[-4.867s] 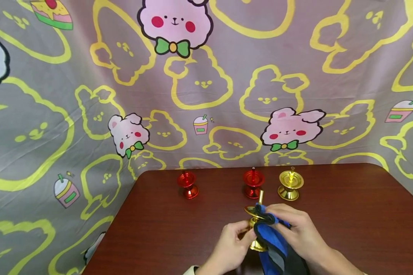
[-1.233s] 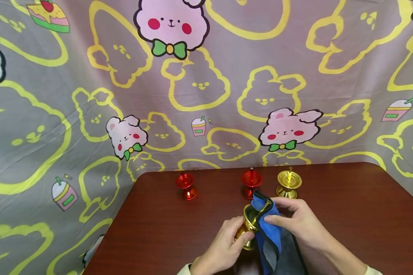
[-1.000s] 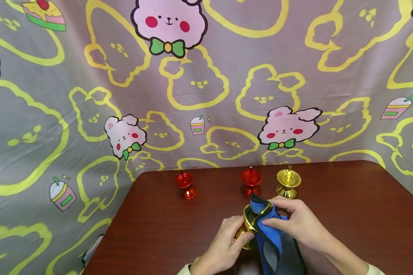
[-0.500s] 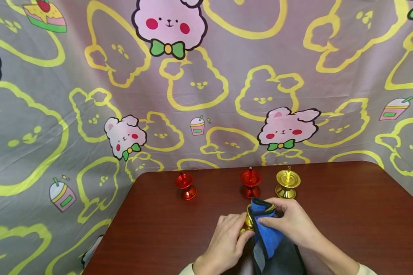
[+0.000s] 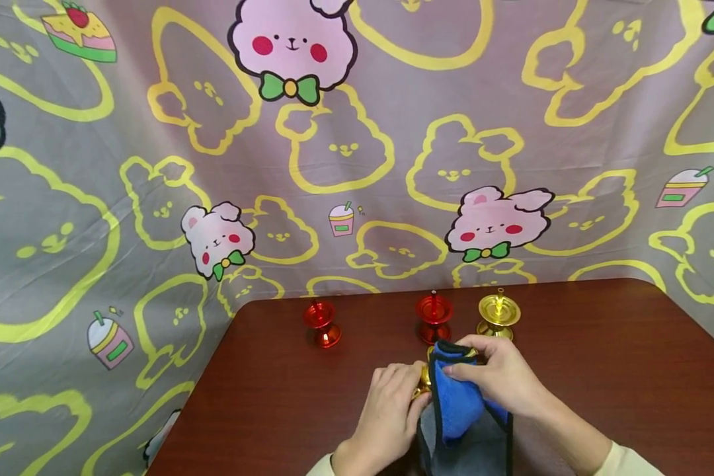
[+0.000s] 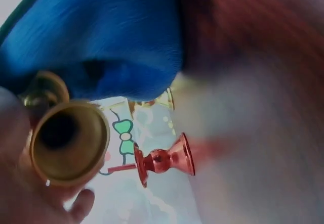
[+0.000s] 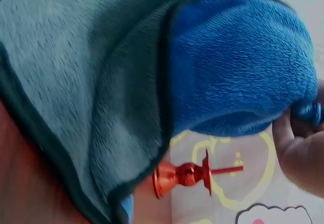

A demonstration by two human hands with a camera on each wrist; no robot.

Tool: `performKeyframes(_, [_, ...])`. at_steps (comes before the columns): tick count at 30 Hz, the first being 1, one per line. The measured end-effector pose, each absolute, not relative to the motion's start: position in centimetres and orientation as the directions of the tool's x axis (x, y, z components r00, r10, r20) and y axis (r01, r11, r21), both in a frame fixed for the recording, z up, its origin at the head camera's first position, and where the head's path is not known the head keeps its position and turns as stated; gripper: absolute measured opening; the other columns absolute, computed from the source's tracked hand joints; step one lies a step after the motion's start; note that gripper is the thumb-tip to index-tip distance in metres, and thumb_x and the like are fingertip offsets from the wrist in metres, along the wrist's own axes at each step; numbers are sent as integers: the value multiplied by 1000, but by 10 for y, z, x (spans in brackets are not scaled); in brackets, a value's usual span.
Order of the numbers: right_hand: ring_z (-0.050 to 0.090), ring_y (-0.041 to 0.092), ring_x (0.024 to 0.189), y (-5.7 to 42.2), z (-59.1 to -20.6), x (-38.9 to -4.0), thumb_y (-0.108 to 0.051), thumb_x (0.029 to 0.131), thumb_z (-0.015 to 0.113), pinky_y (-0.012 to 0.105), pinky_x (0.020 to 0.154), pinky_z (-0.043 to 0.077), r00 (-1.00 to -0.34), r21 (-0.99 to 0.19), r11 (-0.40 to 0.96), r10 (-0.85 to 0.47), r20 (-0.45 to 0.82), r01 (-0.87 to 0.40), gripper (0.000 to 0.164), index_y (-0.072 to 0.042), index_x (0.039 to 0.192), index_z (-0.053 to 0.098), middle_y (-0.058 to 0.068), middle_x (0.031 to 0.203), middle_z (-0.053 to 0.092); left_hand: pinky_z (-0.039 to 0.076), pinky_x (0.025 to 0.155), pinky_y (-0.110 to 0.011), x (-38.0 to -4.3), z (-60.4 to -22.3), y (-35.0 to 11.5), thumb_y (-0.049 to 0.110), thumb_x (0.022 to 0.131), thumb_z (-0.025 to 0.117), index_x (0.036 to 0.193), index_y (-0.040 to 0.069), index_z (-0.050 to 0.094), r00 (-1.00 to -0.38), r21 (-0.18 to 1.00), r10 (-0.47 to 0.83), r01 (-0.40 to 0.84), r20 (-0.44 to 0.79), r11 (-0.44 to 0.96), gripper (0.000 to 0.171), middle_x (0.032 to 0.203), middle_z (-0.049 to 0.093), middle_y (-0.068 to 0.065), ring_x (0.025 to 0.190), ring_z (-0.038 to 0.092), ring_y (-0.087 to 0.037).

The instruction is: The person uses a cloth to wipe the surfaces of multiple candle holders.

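In the head view my left hand (image 5: 387, 413) grips a gold candle holder (image 5: 424, 382) by its lower part, above the table. Its round, hollow base (image 6: 71, 143) faces the left wrist camera. A blue and grey cloth with black edging (image 5: 459, 403) is wrapped over the upper dish and hides most of it. With thumb and fingers my right hand (image 5: 506, 375) pinches the cloth around the top of the holder; a bit of gold shows beside the fingertips. In the right wrist view the cloth's blue fold (image 7: 243, 67) fills much of the picture.
Along the back of the brown table (image 5: 262, 396) stand a red candle holder (image 5: 326, 334) on the left, another red one (image 5: 434, 311) near the middle, and a gold one (image 5: 500, 309) just right of it. A patterned curtain (image 5: 387, 198) hangs behind.
The candle holder, earlier nearly upright with dish and spike showing, is now tilted and mostly covered. My right hand has drawn the cloth over the dish; my left hand has turned with the holder.
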State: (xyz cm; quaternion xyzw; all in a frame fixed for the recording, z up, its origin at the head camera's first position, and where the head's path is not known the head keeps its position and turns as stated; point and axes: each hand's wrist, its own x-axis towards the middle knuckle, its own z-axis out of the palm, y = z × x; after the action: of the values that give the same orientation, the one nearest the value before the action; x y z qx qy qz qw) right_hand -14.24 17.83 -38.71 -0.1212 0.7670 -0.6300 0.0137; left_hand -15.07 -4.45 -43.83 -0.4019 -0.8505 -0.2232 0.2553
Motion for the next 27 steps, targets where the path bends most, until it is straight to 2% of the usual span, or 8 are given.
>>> performKeyframes(3, [60,15,68,186,-388,-146,-10,85,80,29,55,51,-918,-934,194,-324,229,-301,16,-7,99,74,7,85,69,41,83,-28,-154,-434,-50,28,101,60,128,11,62,-586,363,627,810,513,460,32,107,68,3,99,59,-10])
performKeyframes(5, [63,17,78,191,-388,-150,-8,87,78,31,64,54,-850,-905,160,-436,294,-395,13,-10,100,74,7,93,72,43,82,-22,-156,-431,-54,27,103,58,124,11,64,-597,556,687,763,414,329,27,101,67,4,93,59,-4])
performKeyframes(7, [63,16,79,197,-387,-154,-3,89,75,32,66,55,-767,-889,87,-548,333,-449,15,-11,102,74,7,94,72,45,79,-18,-159,-430,-58,21,104,56,118,9,66,-584,746,752,637,304,194,21,93,64,4,85,57,0])
performKeyframes(10, [63,15,82,201,-383,-158,3,89,72,33,68,56,-637,-866,-13,-672,378,-500,19,-9,103,73,5,94,71,48,71,-16,-162,-430,-61,11,105,53,107,-1,63,-504,910,842,413,194,37,16,85,60,-6,79,54,2])
performKeyframes(13, [64,17,85,202,-377,-161,4,88,73,34,70,56,-554,-846,-48,-736,389,-530,20,-11,102,72,3,95,71,51,80,-20,-164,-432,-65,7,106,48,112,-10,60,-403,964,899,258,170,-66,22,94,64,-26,87,59,-1])
performKeyframes(16, [64,19,85,202,-370,-163,4,87,74,33,71,56,-505,-825,-62,-764,402,-562,21,-12,101,72,2,94,71,52,90,-28,-165,-432,-66,10,108,44,121,-15,57,-336,981,928,157,163,-116,31,108,61,-40,98,62,-5])
performKeyframes(22, [63,18,84,203,-365,-162,5,86,74,31,71,55,-517,-832,-37,-768,378,-553,22,-13,98,73,2,91,70,53,91,-31,-169,-430,-67,11,107,45,122,-14,57,-317,981,937,163,151,-103,32,109,62,-38,98,63,-4])
performKeyframes(27, [63,21,85,208,-365,-164,6,87,73,32,71,54,-530,-841,-36,-762,373,-540,20,-11,99,73,6,92,70,53,90,-29,-171,-429,-68,10,107,45,122,-13,58,-324,978,936,196,135,-73,30,109,63,-38,97,62,-3])
